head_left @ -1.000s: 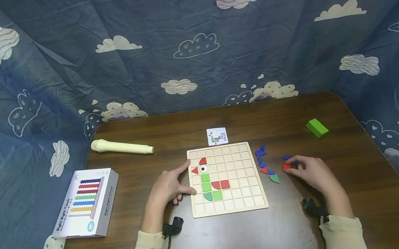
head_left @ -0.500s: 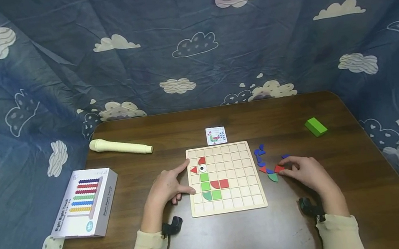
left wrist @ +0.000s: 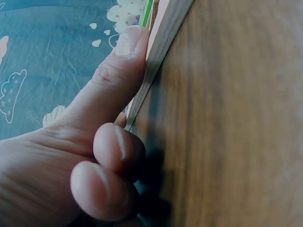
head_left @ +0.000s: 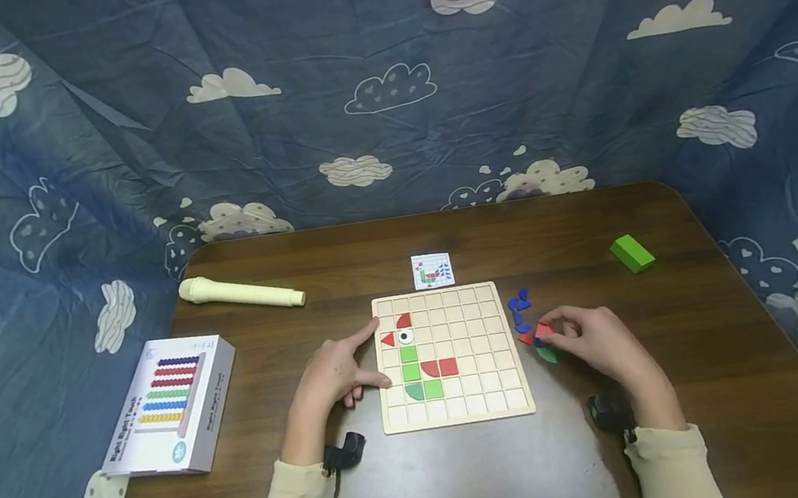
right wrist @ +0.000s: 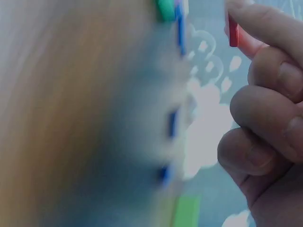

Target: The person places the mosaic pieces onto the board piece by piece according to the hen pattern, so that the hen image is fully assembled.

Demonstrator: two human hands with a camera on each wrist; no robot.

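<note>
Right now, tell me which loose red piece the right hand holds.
The red piece pinched in the right hand's fingers; the other loose red piece lies untouched on the table beside it.

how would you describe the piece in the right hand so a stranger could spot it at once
Find the wooden board in the middle of the table; loose pieces lie just right of it. At that cluster's near end the right hand pinches a small flat red piece, the only one in fingers.

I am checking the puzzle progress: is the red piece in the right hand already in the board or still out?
Out: the right hand pinches the red piece beside the wooden board, not in a square.
</note>
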